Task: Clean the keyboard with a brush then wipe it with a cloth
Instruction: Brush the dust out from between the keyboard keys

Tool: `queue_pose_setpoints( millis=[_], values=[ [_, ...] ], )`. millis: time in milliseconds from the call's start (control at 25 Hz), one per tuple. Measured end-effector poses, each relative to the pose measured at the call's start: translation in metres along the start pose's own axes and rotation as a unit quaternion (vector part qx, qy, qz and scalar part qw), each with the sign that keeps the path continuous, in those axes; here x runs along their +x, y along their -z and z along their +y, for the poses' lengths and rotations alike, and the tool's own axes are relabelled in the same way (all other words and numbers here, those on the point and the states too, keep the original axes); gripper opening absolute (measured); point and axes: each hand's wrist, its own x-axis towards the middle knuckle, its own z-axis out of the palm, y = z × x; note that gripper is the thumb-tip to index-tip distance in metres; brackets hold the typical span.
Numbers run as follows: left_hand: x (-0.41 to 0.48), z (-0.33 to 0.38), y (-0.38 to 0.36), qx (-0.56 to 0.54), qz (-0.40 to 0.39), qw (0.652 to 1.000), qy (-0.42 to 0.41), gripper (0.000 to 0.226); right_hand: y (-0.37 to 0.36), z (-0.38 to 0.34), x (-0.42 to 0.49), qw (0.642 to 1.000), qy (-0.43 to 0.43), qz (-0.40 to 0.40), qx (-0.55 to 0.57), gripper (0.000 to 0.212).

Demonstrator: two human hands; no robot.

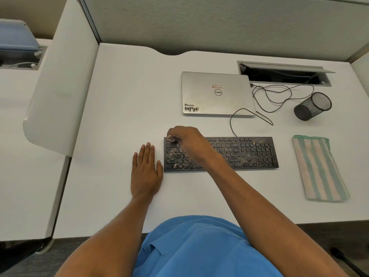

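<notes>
Black keyboard (249,154), dust-speckled, long axis crosswise, was found just right of the left hand (145,172), spread flat on the surface (129,96). Brush (169,136) was pinched by the right hand (187,138) over the far-left keys; cloth (319,168) was laid right of both hands.
</notes>
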Motion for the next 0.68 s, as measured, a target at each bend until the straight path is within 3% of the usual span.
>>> queue_pose_setpoints(
  millis=[80,160,280,360,400,520,680],
  values=[
    [0.000,0.000,0.000,0.002,0.001,1.000,-0.001,0.064,-0.002,-0.002,0.000,1.000,-0.003,-0.011,-0.022,0.044],
    [0.000,0.000,0.000,0.003,0.000,1.000,-0.001,0.064,-0.004,-0.002,0.000,0.999,-0.008,-0.037,-0.036,0.042],
    [0.000,-0.001,-0.001,0.002,0.000,1.000,-0.001,0.064,-0.002,-0.002,0.002,0.994,-0.068,-0.049,0.066,0.045],
    [0.000,-0.001,-0.001,0.003,0.000,1.000,-0.002,0.064,0.001,-0.003,-0.001,0.991,-0.085,-0.027,0.096,0.028],
    [0.000,-0.001,-0.001,0.003,-0.001,1.000,-0.002,0.064,0.003,-0.004,-0.002,0.994,-0.073,0.000,0.076,0.019],
    [0.000,-0.001,-0.001,0.003,-0.003,1.000,-0.001,0.065,0.002,0.001,-0.003,0.999,-0.030,0.039,0.018,0.019],
    [0.000,-0.001,0.000,0.005,-0.008,1.000,0.000,0.065,-0.003,0.010,-0.007,1.000,-0.016,0.013,-0.016,0.022]
  ],
)
